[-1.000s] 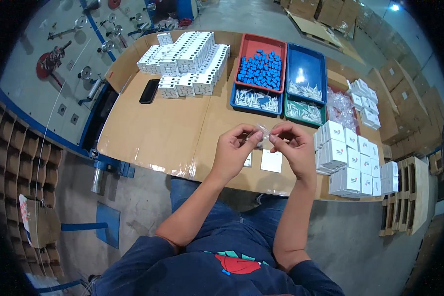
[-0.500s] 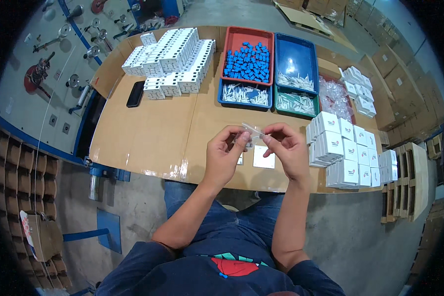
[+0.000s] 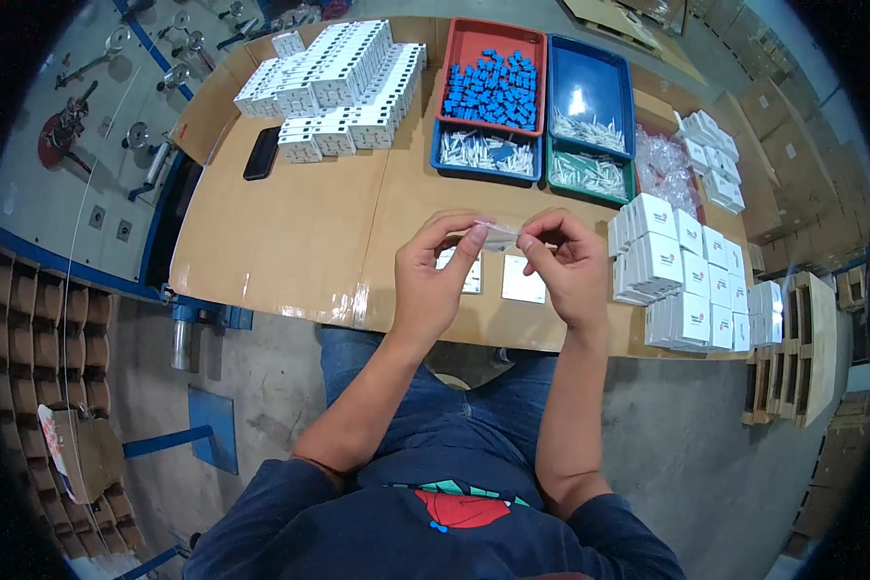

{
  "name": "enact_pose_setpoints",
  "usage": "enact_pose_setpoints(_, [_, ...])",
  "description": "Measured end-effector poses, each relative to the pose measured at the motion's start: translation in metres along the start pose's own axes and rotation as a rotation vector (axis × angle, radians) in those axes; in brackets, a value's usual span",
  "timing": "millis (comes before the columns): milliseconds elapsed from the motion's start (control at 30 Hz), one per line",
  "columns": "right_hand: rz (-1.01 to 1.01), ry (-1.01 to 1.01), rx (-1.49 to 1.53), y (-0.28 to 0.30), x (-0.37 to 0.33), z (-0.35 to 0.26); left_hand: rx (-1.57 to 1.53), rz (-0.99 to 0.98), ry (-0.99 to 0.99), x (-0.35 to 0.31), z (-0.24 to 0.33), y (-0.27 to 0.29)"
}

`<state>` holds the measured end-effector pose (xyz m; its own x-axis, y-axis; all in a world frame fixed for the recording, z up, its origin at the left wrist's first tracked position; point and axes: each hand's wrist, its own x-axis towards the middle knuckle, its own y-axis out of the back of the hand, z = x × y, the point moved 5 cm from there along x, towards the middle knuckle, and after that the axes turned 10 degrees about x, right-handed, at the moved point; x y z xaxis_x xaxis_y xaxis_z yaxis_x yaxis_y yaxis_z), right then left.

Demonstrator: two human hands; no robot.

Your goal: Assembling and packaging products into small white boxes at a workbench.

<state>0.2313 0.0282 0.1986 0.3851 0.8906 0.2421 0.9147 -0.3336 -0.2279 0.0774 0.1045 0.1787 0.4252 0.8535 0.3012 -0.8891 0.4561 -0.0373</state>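
Observation:
A small clear plastic bag (image 3: 497,238) is stretched between my two hands over the near part of the table. My left hand (image 3: 437,266) pinches one end between thumb and forefinger. The other end is pinched by my right hand (image 3: 565,261). Something pale shows through the bag, too small to make out. Below the hands lie two flat white square pieces: one white piece (image 3: 471,274) partly covered by my left hand, and another white piece (image 3: 522,280) beside my right fingers.
Beyond my hands stand a red tray (image 3: 449,97) of blue pieces, a blue tray (image 3: 438,159) and green tray (image 3: 561,189) of small white pieces, and another blue tray (image 3: 590,82). White boxes (image 3: 691,280) are stacked right, more boxes (image 3: 333,92) far left near a phone (image 3: 261,153).
The bag now lies pulled taut between both hands, where before it was bunched with a thin clear strip angled upward. The view has tilted, so the table sits higher.

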Motion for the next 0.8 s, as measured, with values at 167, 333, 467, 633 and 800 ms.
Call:
enact_pose_setpoints(167, [-0.022,-0.051,-0.033,-0.008,-0.001,0.006,-0.073,0.013,0.070,-0.005,0.001,0.006])
enact_pose_setpoints(333, [0.015,-0.100,0.004,-0.013,-0.001,0.006,-0.121,0.026,0.110,-0.005,-0.004,0.007])
enact_pose_setpoints(467, [-0.021,-0.062,0.034,-0.012,0.000,0.008,-0.113,0.017,0.104,-0.003,0.000,0.008])
enact_pose_setpoints(633, [-0.006,0.032,0.044,-0.013,0.000,0.008,-0.101,0.004,0.078,-0.004,0.002,0.005])
enact_pose_setpoints(800, [-0.004,-0.100,-0.016,-0.009,0.000,0.011,-0.121,0.028,0.079,-0.002,0.000,0.005])
